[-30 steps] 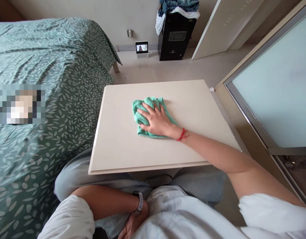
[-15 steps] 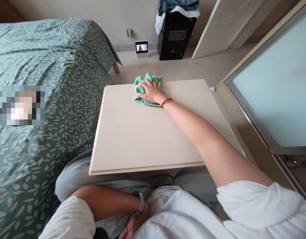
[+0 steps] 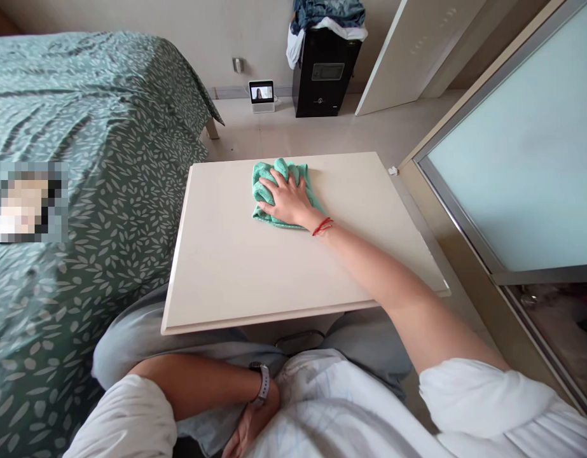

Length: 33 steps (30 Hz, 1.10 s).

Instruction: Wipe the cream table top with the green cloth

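Observation:
My right hand (image 3: 287,198) presses a bunched green cloth (image 3: 267,180) onto the white tabletop (image 3: 255,273), its fingers spread over the folds. The cloth lies just inside the table's far edge, left of centre. A red string bracelet (image 3: 322,226) circles my right wrist. Down in my lap, below the near edge of the table, rests my left hand (image 3: 249,425). It holds nothing that I can see; its fingers look stretched out, with the tips partly cut off by the frame. A watch (image 3: 262,383) with a pale strap is on that wrist.
A bed (image 3: 107,165) with a green leaf-patterned sheet stands close on the left. Beyond the table are a small screen (image 3: 261,97) on the floor and a black cabinet (image 3: 325,76) with clothes (image 3: 329,14) on top. A frosted glass panel (image 3: 522,146) runs along the right.
My right hand has drawn the cloth toward me, from overlapping the far edge to lying within the tabletop. My left hand stays in my lap. The view has shifted slightly right.

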Each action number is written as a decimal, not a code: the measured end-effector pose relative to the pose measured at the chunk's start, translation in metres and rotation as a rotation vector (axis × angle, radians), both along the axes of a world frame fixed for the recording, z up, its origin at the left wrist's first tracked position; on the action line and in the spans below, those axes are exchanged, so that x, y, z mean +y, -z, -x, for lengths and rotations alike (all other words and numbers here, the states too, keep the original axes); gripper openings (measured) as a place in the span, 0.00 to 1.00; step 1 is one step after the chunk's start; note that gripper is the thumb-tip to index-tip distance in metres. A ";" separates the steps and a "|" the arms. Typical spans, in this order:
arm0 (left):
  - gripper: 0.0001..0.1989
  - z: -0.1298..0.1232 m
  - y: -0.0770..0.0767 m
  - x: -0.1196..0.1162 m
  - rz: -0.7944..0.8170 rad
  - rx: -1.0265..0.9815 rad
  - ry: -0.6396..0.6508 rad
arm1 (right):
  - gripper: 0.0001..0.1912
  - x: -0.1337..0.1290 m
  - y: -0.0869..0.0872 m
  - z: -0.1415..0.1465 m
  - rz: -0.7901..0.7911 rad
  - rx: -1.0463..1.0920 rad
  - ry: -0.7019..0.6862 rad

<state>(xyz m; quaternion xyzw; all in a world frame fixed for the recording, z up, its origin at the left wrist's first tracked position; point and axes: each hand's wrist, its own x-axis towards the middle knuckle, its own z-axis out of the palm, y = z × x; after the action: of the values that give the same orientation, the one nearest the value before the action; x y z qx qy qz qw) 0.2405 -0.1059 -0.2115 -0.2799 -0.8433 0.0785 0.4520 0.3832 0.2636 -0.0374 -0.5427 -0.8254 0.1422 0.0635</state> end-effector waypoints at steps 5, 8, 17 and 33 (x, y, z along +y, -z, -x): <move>0.39 -0.004 -0.017 -0.016 0.175 -0.155 0.175 | 0.43 -0.059 0.000 -0.017 -0.007 -0.036 -0.051; 0.39 0.004 -0.033 -0.016 0.201 -0.148 0.199 | 0.43 -0.099 0.002 -0.029 -0.021 -0.055 -0.086; 0.37 0.012 -0.054 -0.023 0.146 -0.106 0.168 | 0.43 -0.185 0.012 -0.062 -0.026 -0.052 -0.107; 0.39 -0.005 -0.015 0.016 -0.128 0.029 -0.017 | 0.43 -0.081 0.009 -0.060 -0.012 -0.072 -0.050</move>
<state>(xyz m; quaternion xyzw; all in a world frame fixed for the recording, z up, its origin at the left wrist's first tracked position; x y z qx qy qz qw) 0.2456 -0.0903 -0.1961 -0.2419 -0.8425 0.0322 0.4803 0.4436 0.1828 -0.0466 -0.5263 -0.8412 0.1191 0.0334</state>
